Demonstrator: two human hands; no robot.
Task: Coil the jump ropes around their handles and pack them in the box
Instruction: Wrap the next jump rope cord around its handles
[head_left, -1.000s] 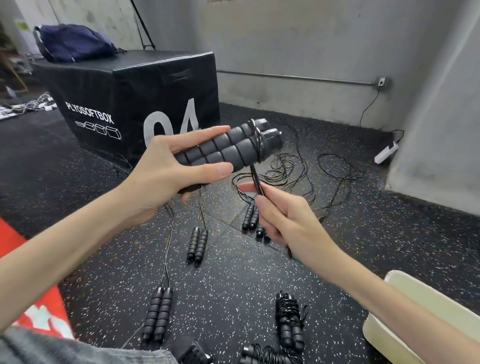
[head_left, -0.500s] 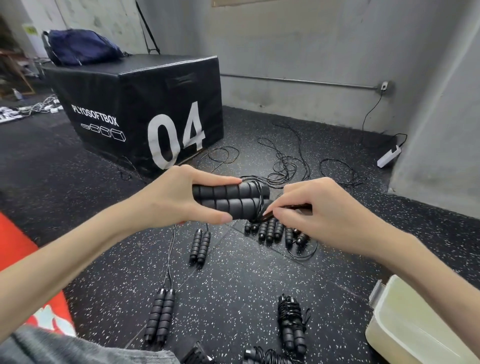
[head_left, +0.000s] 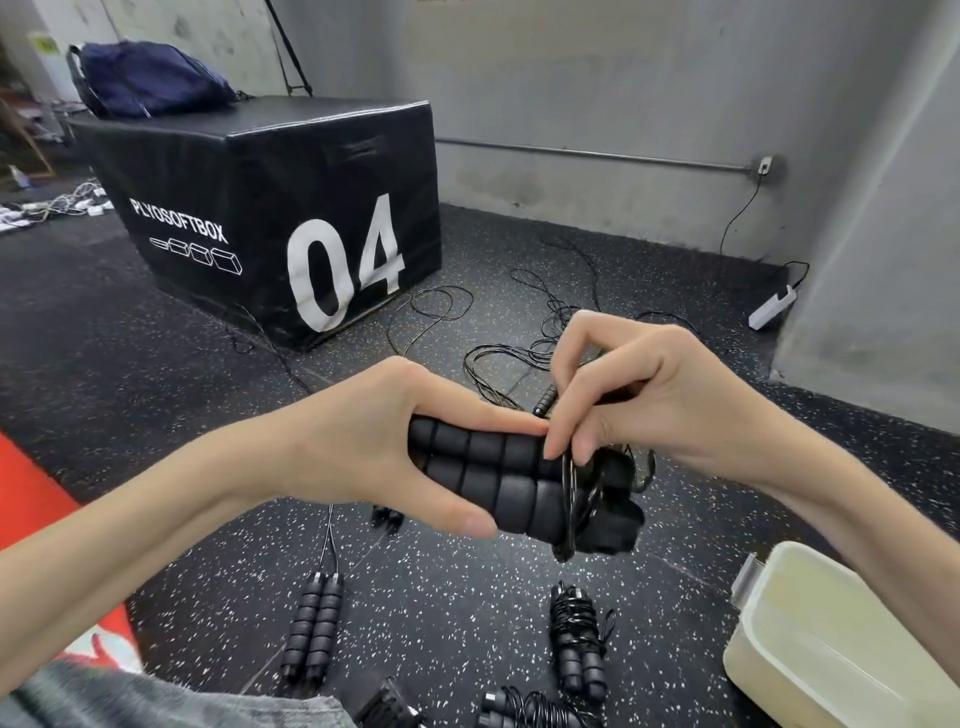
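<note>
My left hand (head_left: 374, 447) grips a pair of black foam jump rope handles (head_left: 498, 480) held side by side, pointing right. A few turns of thin black rope (head_left: 574, 496) circle their right end. My right hand (head_left: 649, 395) pinches that rope just above the handles' end. A cream plastic box (head_left: 810, 654) sits open at the lower right. One coiled jump rope (head_left: 579, 644) lies on the floor below the hands, another (head_left: 524, 709) at the bottom edge. An uncoiled pair of handles (head_left: 314, 631) lies to the lower left, with more handles (head_left: 545, 400) behind my hands.
A black plyo box marked 04 (head_left: 291, 208) stands at the back left with a blue bag (head_left: 145, 78) on top. Loose black ropes (head_left: 519, 332) sprawl over the speckled floor. A grey wall and pillar (head_left: 883, 234) close off the right. A red mat (head_left: 47, 488) lies at the left.
Both hands have come lower in the view and closer to me. My right hand has carried the rope over the handles' end, from below them to above them.
</note>
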